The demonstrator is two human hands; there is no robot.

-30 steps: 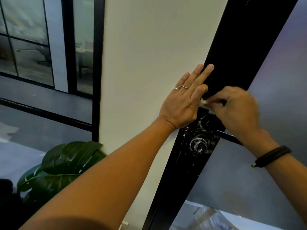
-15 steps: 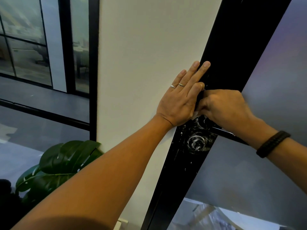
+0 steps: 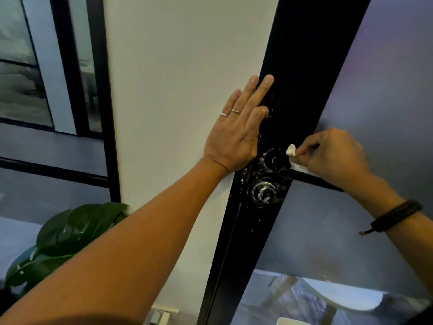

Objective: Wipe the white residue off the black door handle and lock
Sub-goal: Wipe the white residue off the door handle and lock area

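Right hand (image 3: 335, 158) pinched a small white wipe (image 3: 291, 150), soft and limp, at the handle (image 3: 304, 177) base. Left hand (image 3: 236, 132) lay flat, open, bracing. Lock (image 3: 264, 191) looked rigid, residue-crusted.

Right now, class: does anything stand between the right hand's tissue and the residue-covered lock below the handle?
Yes. The black handle lever crosses just below the right hand and its tissue; the lock sits beneath it.
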